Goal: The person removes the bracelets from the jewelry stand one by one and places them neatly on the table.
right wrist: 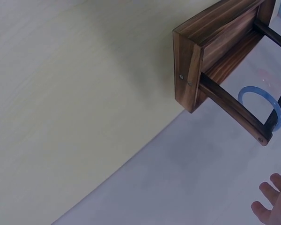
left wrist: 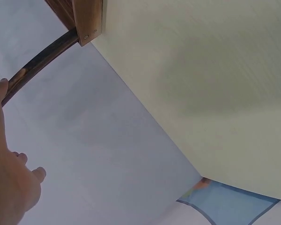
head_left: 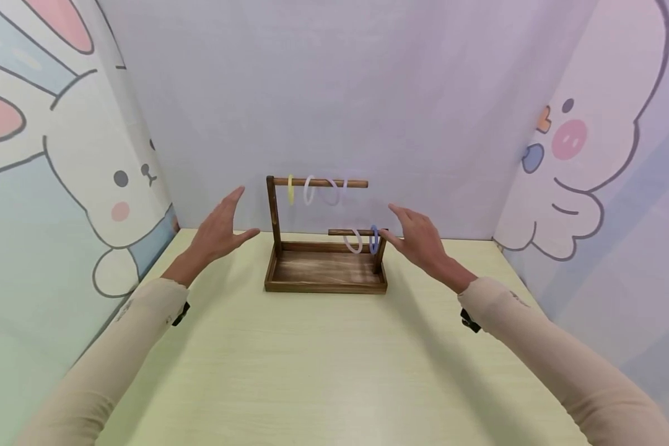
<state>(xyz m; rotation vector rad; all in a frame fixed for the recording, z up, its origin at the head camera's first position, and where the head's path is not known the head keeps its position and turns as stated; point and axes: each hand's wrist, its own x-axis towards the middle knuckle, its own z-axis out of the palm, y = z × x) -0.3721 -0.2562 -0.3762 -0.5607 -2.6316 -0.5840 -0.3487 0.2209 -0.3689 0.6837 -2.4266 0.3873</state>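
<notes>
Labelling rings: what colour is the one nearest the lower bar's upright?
Blue; the ring shows best in the right wrist view.

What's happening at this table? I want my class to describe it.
A person holds out both hands beside a small wooden rack. The left hand is at the taller post's side; the right hand is close to the blue ring. Neither hand grips anything. A yellow ring and paler ones hang on the upper bar; the blue ring and a pale one hang on the lower bar.
</notes>
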